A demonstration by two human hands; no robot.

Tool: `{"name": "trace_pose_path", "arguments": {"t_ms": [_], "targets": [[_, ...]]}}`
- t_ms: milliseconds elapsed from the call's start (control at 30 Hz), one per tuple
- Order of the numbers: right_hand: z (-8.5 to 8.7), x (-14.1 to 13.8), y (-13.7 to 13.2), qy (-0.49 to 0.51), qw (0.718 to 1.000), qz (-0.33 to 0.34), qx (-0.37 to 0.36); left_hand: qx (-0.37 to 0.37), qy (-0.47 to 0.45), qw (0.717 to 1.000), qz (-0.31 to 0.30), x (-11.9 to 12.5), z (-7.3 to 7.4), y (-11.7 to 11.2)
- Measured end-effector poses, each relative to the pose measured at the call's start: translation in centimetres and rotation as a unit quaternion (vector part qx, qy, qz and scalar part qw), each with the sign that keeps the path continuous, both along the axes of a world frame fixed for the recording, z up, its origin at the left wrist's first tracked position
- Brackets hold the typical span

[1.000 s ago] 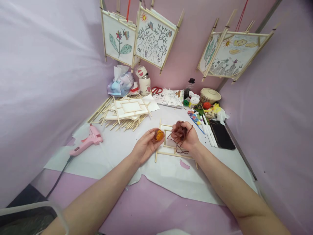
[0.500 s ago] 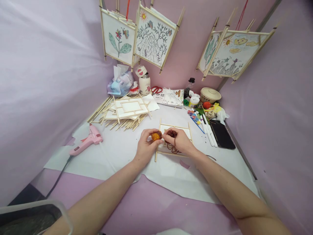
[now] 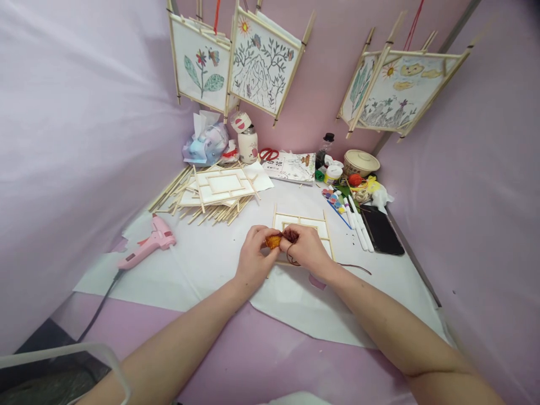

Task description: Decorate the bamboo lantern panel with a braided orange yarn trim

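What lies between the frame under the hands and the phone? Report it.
White pens lie beside the phone; between them and the frame is white sheet with dark specks. The head view shows it.

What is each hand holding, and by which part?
The left hand holds the orange yarn ball by its outer edge; the right hand holds the brown yarn bunched up, exact grip hidden.

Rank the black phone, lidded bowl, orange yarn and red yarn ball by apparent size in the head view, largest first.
1. Black phone
2. Lidded bowl
3. Orange yarn and red yarn ball, unranked: they look close in size, and the left hand partly hides the former.
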State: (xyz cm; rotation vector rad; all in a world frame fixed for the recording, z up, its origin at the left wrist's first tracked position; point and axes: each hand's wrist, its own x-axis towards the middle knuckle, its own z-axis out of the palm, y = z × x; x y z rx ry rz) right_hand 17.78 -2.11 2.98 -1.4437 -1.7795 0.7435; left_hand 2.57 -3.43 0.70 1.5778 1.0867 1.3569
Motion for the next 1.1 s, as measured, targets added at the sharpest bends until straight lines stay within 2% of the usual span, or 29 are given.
{"name": "trace_pose_path", "arguments": {"t_ms": [167, 367, 433, 567, 667, 767, 867, 1000, 1100], "targets": [[0.2, -0.1, 0.5, 0.032, 0.999, -0.021, -0.02, -0.011, -0.063, 0.998, 0.002, 0.1, -0.1, 0.1], [-0.3, 0.4, 1.4, 0.06, 0.996, -0.054, -0.035, -0.073, -0.154, 0.985, -0.007, 0.2, 0.2, 0.4], [-0.5, 0.8, 1.9, 0.087, 0.993, -0.061, -0.051, -0.128, -0.222, 0.966, -0.034, 0.1, 0.3, 0.7], [-0.2, 1.8, 2.6, 0.163, 0.981, -0.059, -0.091, -0.256, -0.355, 0.894, -0.092, -0.4, 0.5, 1.7], [0.4, 2.1, 2.7, 0.214, 0.97, -0.059, -0.102, -0.31, -0.405, 0.852, -0.117, -1.0, 0.8, 2.2], [0.8, 2.1, 2.6, 0.256, 0.958, -0.072, -0.106, -0.342, -0.434, 0.822, -0.136, -1.3, 1.1, 2.4], [0.9, 2.1, 2.7, 0.297, 0.944, -0.105, -0.095, -0.36, -0.443, 0.809, -0.142, -1.4, 1.1, 2.5], [1.0, 2.7, 3.0, 0.339, 0.926, -0.155, -0.065, -0.355, -0.437, 0.818, -0.119, -1.5, 1.0, 2.6], [1.1, 3.1, 3.3, 0.362, 0.915, -0.173, -0.049, -0.354, -0.451, 0.811, -0.121, -1.5, 1.0, 2.6]]}}
